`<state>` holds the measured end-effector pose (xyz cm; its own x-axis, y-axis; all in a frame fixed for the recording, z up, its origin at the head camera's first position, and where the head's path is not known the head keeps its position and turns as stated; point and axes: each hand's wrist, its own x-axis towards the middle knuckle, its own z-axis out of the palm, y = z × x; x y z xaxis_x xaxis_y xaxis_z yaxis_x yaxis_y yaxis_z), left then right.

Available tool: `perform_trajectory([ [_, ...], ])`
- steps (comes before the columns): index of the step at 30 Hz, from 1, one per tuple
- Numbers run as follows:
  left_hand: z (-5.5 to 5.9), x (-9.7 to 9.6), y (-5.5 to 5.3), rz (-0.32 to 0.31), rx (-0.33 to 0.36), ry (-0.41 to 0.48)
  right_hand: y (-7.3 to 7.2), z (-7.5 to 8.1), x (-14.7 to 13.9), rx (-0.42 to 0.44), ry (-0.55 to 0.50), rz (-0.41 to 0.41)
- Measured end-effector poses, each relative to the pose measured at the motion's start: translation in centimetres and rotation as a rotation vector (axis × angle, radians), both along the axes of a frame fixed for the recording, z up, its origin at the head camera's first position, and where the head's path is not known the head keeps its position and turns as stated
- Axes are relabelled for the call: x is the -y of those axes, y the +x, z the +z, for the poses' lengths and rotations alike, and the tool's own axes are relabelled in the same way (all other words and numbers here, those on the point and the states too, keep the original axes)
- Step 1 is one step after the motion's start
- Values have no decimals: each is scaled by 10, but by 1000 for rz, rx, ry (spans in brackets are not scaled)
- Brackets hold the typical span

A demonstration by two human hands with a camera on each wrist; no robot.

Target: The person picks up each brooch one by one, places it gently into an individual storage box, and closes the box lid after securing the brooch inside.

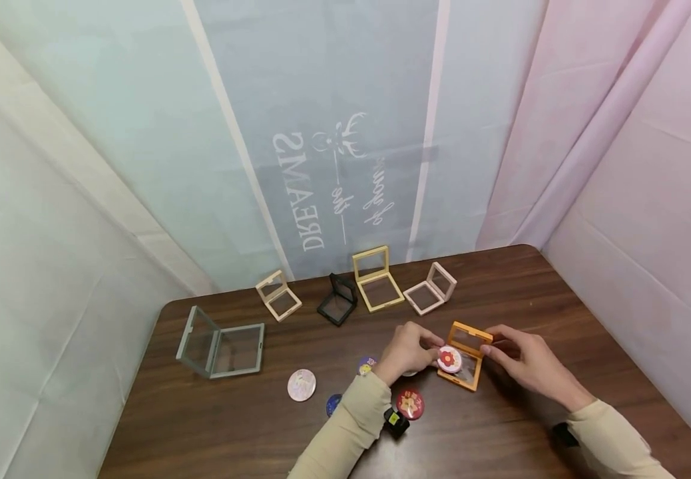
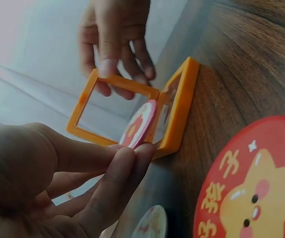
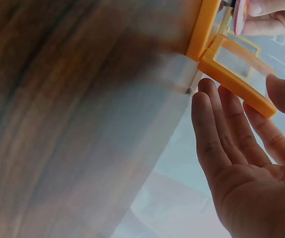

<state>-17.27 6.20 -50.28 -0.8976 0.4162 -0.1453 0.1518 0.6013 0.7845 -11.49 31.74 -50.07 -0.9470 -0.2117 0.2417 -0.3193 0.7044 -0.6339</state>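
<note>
My left hand [image 1: 407, 351] pinches a round badge [image 1: 449, 359] with a pink rim and a red flower, between thumb and fingertips. The badge is tilted over the lower half of an orange display case [image 1: 471, 329], which stands unfolded on the table. At the case's raised lid, my right hand [image 1: 528, 362] holds the edge, thumb on the front and fingers behind, as the right wrist view shows. Close by the left forearm lies a red badge [image 1: 411, 404] with a yellow star figure, large in the left wrist view.
Along the back stand unfolded cases: grey [image 1: 237, 374], cream [image 1: 271, 309], black [image 1: 329, 317], yellow [image 1: 371, 253] and pale pink [image 1: 422, 311]. A pale badge [image 1: 301, 385], a blue badge [image 1: 333, 403] and a purple badge [image 1: 366, 364] lie on the wooden table [image 1: 214, 426]. Cloth walls enclose it.
</note>
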Motion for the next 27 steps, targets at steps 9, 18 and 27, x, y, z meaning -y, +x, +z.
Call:
perform_trajectory([
  [9,2,-14,-1,47,75,56,-3,4,1,-58,0,-6],
  [18,1,-24,1,119,44,-71,-2,0,2,-50,8,-6],
  [27,-1,-28,0,79,-25,-60,-2,8,1,-61,-3,-12],
])
